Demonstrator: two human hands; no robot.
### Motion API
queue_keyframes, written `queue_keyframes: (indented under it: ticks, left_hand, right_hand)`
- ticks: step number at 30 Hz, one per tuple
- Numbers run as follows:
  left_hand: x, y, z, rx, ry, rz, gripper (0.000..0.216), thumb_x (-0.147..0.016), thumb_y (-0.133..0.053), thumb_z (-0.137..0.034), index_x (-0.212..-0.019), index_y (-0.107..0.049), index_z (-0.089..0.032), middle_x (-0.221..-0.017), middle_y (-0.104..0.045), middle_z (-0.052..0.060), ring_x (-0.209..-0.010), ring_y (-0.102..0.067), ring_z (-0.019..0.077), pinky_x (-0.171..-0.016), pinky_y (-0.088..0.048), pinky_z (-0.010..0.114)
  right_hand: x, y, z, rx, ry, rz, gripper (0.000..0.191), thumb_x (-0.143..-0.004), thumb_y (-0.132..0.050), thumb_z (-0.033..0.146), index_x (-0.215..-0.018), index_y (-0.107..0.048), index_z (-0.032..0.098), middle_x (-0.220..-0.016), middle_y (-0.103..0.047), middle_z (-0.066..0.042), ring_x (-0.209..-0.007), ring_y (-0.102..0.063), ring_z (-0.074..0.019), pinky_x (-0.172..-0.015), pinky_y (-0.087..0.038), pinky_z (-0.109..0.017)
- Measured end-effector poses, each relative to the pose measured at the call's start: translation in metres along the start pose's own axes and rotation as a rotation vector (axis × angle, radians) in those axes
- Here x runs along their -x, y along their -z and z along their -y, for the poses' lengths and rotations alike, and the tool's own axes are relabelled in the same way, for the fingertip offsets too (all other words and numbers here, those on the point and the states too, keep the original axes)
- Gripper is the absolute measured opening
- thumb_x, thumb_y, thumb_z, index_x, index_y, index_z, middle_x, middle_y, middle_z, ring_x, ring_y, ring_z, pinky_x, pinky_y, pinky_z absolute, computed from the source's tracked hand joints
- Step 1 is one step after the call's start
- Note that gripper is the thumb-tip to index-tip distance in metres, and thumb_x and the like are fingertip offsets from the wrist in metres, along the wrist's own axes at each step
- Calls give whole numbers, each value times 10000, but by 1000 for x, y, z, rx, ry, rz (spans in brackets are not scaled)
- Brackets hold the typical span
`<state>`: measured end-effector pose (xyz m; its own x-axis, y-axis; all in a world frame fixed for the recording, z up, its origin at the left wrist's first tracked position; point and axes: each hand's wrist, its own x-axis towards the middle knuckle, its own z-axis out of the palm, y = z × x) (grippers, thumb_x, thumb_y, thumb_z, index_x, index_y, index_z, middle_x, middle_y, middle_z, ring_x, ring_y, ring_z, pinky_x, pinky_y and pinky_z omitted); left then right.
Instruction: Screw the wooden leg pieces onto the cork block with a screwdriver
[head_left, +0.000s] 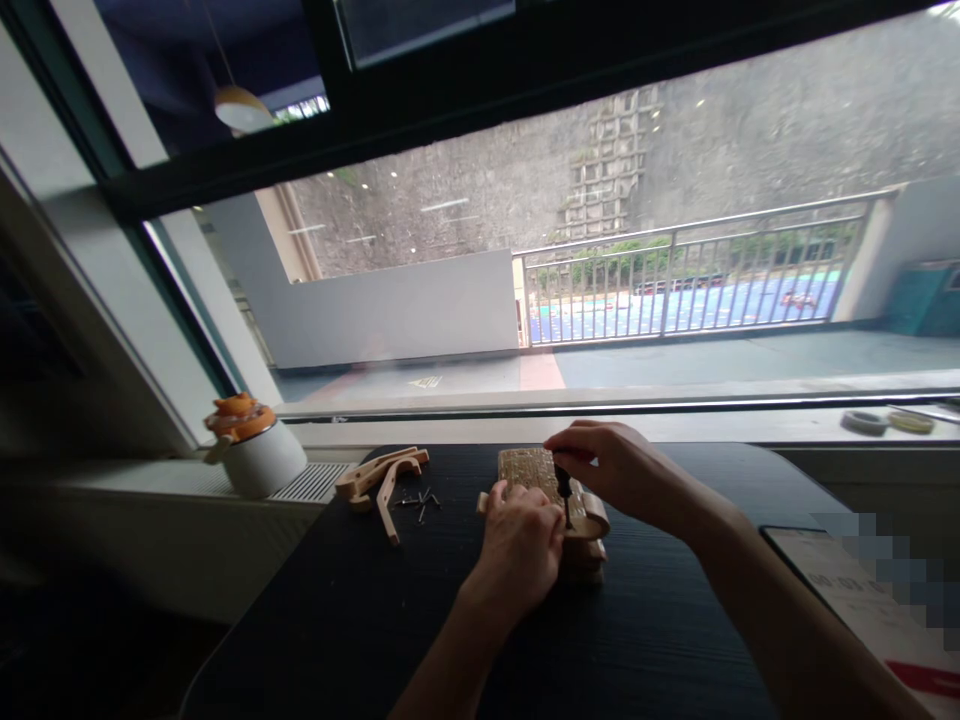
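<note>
A small wooden piece with a woven-looking top [525, 466] and rounded side parts stands on the dark table. My left hand [523, 545] grips its near left side, fingers curled over the top. Above its right part, my right hand [611, 460] is closed round the handle of a screwdriver [566, 493]. The screwdriver points straight down, its tip at the rounded wooden part [589, 515]; whether it sits in a screw is too small to tell. To the left lie curved wooden parts [390, 490] and several loose screws [422, 500].
The black table [330, 620] ends at a window sill. A white jug with an orange lid [259, 455] stands on the ledge at left. At right are a tablet-like object [840, 580] and rolls of tape [864, 423] on the sill.
</note>
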<state>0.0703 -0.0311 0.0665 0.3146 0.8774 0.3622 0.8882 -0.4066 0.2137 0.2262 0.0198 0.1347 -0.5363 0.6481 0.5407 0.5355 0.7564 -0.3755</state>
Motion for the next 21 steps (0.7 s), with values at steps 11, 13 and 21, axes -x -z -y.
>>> queue_keyframes:
  ticks: [11, 13, 21]
  left_hand:
    - [-1, 4, 0, -5, 5, 39, 96, -805, -559, -240, -802, -643, -194, -892, -614, 45, -903, -524, 218, -918, -314, 412]
    - [0, 5, 0, -6, 2, 72, 138, -751, -635, -298, -841, -638, -194, -935, -609, 50, -932, -519, 237, -917, -321, 415]
    - [-3, 0, 3, -66, -8, 121, 289, -688, -692, -322, -939, -620, -198, -1014, -592, 60, -979, -510, 260, -917, -333, 424]
  right_hand:
    - [-1, -1, 5, 127, -33, -3, 186, -832, -541, 261, -902, -710, 228, -816, -703, -28, -670, -610, -152, -588, -406, -237]
    - [0, -2, 10, 109, -16, 14, 206, -843, -518, 244, -910, -712, 229, -843, -703, -30, -679, -616, -149, -594, -413, -233]
    - [-3, -5, 6, 95, -3, 21, 225, -852, -506, 234, -931, -716, 220, -872, -708, -32, -716, -629, -157, -626, -420, -234]
